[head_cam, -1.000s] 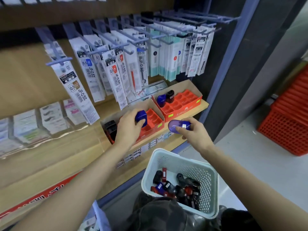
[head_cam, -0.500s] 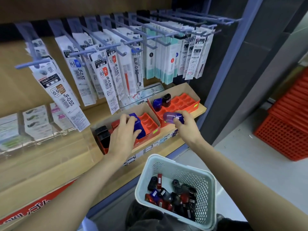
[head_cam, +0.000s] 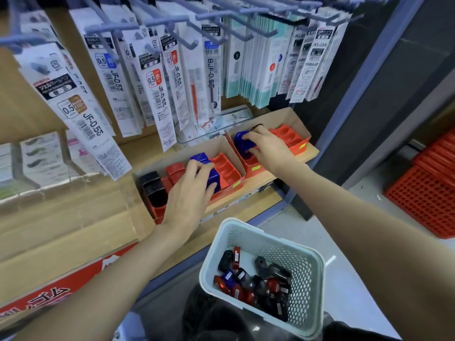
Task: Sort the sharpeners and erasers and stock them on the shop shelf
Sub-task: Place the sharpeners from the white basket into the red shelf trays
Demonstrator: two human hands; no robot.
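Observation:
Two red display trays stand in cardboard boxes on the wooden shelf. My left hand [head_cam: 189, 193] grips a blue sharpener [head_cam: 212, 177] set in the left tray [head_cam: 229, 172], beside another blue one [head_cam: 200, 157], a red one [head_cam: 175, 169] and black ones [head_cam: 153, 187]. My right hand [head_cam: 267, 150] holds a blue sharpener [head_cam: 240, 141] in the right tray [head_cam: 288, 136]; a black one peeks out behind my fingers. A pale basket [head_cam: 310, 264] below holds several black, red and blue sharpeners [head_cam: 248, 279].
Packs of pen refills [head_cam: 157, 87] hang from blue hooks just above the trays. The shelf edge [head_cam: 248, 193] carries price labels. A red crate [head_cam: 423, 190] sits on the floor at the right. A dark pillar [head_cam: 384, 94] borders the shelf.
My right hand carried its blue sharpener from in front of the shelf into the right tray. My left hand pressed its blue sharpener down into the left tray. The camera moved closer.

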